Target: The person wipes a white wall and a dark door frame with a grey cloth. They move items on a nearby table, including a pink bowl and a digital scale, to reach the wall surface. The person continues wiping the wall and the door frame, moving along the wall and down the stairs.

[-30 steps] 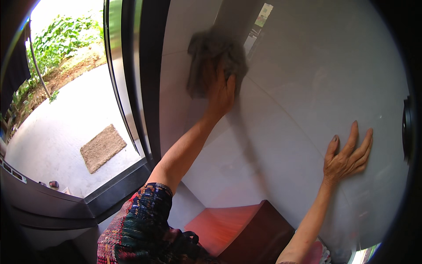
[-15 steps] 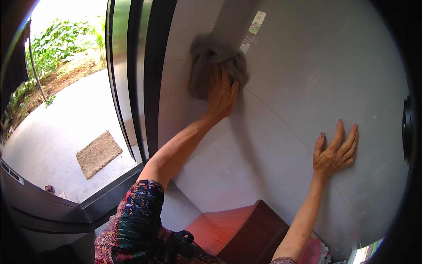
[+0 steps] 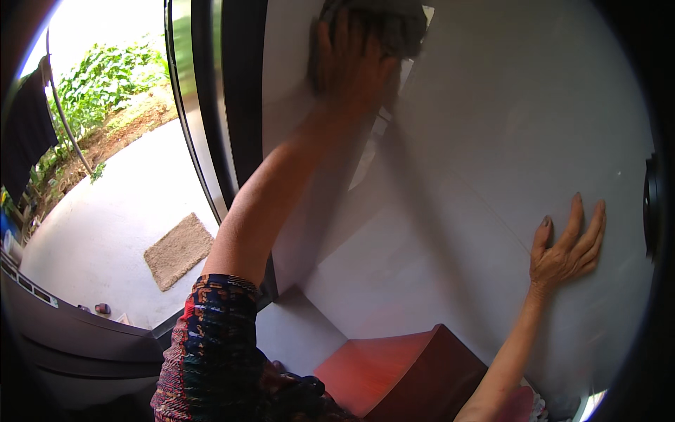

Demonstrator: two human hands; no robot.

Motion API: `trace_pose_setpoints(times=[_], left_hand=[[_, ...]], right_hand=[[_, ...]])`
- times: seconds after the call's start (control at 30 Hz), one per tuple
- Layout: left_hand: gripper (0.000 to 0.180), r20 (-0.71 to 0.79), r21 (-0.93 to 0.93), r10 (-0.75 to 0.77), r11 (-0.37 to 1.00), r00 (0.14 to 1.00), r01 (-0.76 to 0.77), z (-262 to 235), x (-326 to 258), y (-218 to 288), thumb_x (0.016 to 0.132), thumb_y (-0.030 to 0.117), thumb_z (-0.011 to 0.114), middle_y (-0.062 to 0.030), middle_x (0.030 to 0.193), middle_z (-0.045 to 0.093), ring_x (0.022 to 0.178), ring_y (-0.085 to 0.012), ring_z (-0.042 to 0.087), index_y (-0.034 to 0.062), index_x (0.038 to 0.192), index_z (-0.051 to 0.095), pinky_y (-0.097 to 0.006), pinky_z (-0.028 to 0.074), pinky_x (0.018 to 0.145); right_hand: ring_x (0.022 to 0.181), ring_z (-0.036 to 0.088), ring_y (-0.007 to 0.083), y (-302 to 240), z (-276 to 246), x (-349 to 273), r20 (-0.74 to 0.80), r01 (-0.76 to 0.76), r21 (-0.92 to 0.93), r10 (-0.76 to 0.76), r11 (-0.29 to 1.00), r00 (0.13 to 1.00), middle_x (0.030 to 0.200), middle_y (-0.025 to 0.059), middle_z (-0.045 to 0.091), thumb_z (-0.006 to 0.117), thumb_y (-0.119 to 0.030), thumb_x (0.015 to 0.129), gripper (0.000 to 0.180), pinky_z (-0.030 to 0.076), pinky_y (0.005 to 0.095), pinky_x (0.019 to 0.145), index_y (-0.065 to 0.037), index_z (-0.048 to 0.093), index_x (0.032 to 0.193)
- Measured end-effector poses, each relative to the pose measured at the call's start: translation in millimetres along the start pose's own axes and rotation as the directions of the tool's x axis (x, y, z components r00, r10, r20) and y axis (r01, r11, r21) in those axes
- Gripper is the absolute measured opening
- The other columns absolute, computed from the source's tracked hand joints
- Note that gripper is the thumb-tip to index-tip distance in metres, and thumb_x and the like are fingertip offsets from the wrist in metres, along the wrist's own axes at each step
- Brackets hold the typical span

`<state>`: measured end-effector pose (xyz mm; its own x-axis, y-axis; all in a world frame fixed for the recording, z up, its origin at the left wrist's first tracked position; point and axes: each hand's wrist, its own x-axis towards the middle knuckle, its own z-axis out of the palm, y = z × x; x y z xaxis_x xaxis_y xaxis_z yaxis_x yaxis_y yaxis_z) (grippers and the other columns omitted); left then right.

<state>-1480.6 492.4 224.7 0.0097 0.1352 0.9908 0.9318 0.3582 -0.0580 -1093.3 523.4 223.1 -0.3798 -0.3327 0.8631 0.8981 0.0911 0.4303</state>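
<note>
A dark grey cloth [image 3: 404, 32] lies high against the pale glossy wall [image 3: 485, 155], pressed beneath the left hand [image 3: 351, 63], its fingers extended and spread. Farther right, the right hand [image 3: 564, 257] rests open and empty on the wall, near reddish-brown furniture [image 3: 425, 376].

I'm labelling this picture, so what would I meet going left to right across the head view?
Dark hanging cloth → tan mat → left hand flat over a grey cloth → right hand with its fingers spread.
</note>
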Motion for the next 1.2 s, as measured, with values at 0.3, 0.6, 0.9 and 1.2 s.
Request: trace_pose_setpoints(times=[0.3, 0.6, 0.9, 1.2], left_hand=[[0.026, 0.376, 0.43, 0.311, 0.776, 0.873, -0.462, -39.7, -50.9, -43.7, 0.085, 0.024, 0.056, -0.0175, 0.119, 0.056, 0.131, -0.0342, 0.037, 0.0076, 0.104, 0.064, -0.051, 0.022, 0.109], [0.027, 0.842, 0.197, 0.275, 0.644, 0.464, -0.74, -69.9, -132.0, -33.5, 0.087, 0.027, 0.052, -0.0096, 0.125, 0.056, 0.13, -0.0313, 0.038, 0.0168, 0.108, 0.066, -0.05, 0.018, 0.111], [0.024, 0.865, 0.145, 0.264, 0.682, 0.427, -0.716, -64.1, -273.9, -65.3, 0.08, 0.022, 0.056, -0.0048, 0.112, 0.059, 0.117, -0.0251, 0.045, 0.0139, 0.1, 0.067, -0.042, 0.039, 0.094], [0.023, 0.45, 0.459, 0.296, 0.733, 0.843, -0.502, -141.3, -39.1, -78.5, 0.074, 0.014, 0.06, -0.0049, 0.109, 0.058, 0.116, -0.0213, 0.046, 0.0083, 0.096, 0.065, -0.038, 0.038, 0.088]], right_hand=[[0.118, 0.049, 0.0201, -0.4, 1.1, -2.9, 0.031, 0.016, 0.017, -0.017, 1.0, 0.999, 0.134, 0.0054, 0.05, 0.034, -0.048, 0.097, 0.044, 0.039, 0.0333, 0.089, -0.023, 0.06, 0.121], [0.119, 0.049, 0.018, 3.8, -1.0, -1.5, 0.018, -0.011, 0.056, 0.01, 0.998, 1.0, 0.134, 0.0019, 0.051, 0.035, -0.047, 0.098, 0.041, 0.038, 0.0331, 0.091, -0.025, 0.059, 0.123], [0.121, 0.047, 0.0169, 7.0, 2.9, -8.6, 0.015, 0.011, 0.036, -0.012, 0.999, 1.0, 0.136, 0.0018, 0.049, 0.04, -0.045, 0.097, 0.04, 0.042, 0.0311, 0.094, -0.026, 0.055, 0.129], [0.114, 0.052, 0.0149, 9.5, 6.8, -11.1, -0.005, -0.002, 0.024, 0.002, 1.0, 1.0, 0.132, -0.0012, 0.053, 0.035, -0.047, 0.098, 0.038, 0.04, 0.0284, 0.09, -0.031, 0.057, 0.126]])
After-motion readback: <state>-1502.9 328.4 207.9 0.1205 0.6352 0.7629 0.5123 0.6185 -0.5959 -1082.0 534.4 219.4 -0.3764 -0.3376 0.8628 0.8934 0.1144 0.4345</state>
